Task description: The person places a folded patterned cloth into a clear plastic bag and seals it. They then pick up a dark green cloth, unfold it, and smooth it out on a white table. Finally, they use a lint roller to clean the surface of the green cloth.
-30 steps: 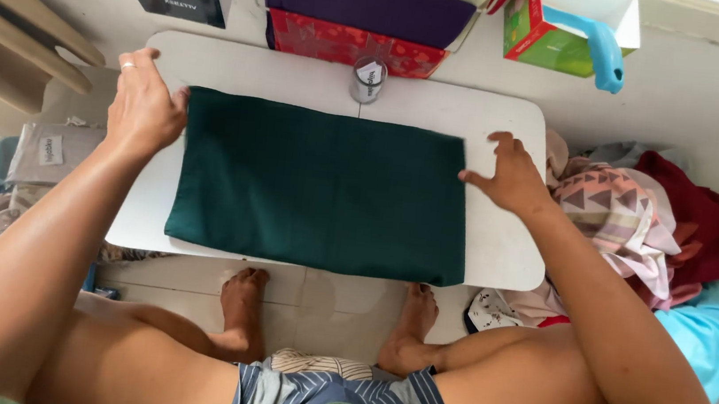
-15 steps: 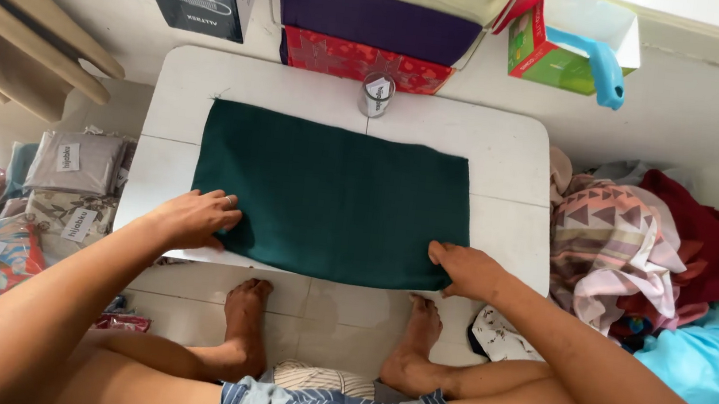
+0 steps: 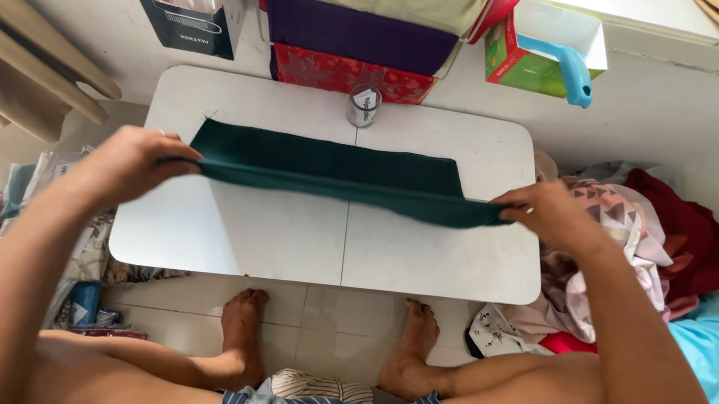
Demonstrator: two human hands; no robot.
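While the low white rectangular table [image 3: 284,239] fills mid-frame, the dark green rectangular cloth [image 3: 336,168] lies across its upper half, near edge lifted. Left hand [image 3: 127,164] and right hand [image 3: 545,214] each pinch a near corner, fingers closed on fabric. Judgement: keep both corners level and taut so edges align. Small metal can [image 3: 363,106] sits just above.
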